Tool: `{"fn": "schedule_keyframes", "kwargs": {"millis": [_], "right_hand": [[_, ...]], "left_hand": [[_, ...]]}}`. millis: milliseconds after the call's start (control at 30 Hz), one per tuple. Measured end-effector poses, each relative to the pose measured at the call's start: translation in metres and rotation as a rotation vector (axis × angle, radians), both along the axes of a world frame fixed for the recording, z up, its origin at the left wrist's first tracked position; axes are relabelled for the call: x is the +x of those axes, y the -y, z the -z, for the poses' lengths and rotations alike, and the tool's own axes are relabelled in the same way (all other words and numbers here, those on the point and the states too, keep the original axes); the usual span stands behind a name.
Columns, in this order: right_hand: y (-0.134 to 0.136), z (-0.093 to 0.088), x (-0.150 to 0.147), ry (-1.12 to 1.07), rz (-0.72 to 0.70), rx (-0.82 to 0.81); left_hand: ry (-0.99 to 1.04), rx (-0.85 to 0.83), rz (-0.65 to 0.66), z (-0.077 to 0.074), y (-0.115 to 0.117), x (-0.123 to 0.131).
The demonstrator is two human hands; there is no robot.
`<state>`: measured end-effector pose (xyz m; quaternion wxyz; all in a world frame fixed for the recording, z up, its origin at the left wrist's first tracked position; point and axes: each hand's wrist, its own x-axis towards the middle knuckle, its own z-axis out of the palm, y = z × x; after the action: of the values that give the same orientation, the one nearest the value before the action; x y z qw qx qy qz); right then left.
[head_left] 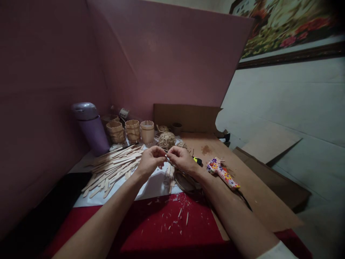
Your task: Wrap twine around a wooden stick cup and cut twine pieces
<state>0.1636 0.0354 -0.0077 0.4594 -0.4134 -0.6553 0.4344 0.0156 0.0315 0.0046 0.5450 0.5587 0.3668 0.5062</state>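
My left hand (151, 159) and my right hand (181, 158) meet above the table, fingertips pinched together on a thin pale piece I cannot make out (166, 157). Below them lie a few wooden sticks (170, 176) on white paper (152, 187). A heap of flat wooden craft sticks (114, 167) spreads out to the left of my left hand. Just right of my right hand sits a yellow and black cutter (198, 160), and further right a flower-patterned glue gun (222, 172) rests on a brown board (242, 194).
Three small stick-built cups (132, 131) and a ball of twine (166, 140) stand at the back, beside a purple flask (91, 127). Wood shavings litter the red cloth (172, 223) near me. A cardboard piece (185, 117) leans against the pink wall.
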Motion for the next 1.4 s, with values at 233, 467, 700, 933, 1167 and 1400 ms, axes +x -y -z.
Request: {"fn": "schedule_keyframes", "kwargs": {"millis": [233, 467, 700, 933, 1167, 1400], "right_hand": [[-0.002, 0.001, 0.003, 0.117, 0.045, 0.117], [0.001, -0.002, 0.003, 0.173, 0.061, 0.176], [-0.004, 0.001, 0.009, 0.223, 0.022, 0.21], [-0.002, -0.001, 0.008, 0.286, 0.063, 0.27], [-0.001, -0.003, 0.008, 0.316, 0.091, 0.3], [0.0, -0.004, 0.009, 0.328, 0.12, 0.324]], "left_hand": [[-0.034, -0.118, 0.117, 0.006, -0.004, -0.005], [-0.067, -0.183, 0.169, 0.009, -0.007, -0.009], [-0.086, -0.214, 0.197, 0.005, -0.006, -0.008], [-0.106, -0.288, 0.188, 0.005, -0.006, -0.009], [-0.052, -0.322, 0.266, 0.005, -0.007, -0.011], [0.024, -0.376, 0.297, 0.003, -0.004, -0.012]]}}
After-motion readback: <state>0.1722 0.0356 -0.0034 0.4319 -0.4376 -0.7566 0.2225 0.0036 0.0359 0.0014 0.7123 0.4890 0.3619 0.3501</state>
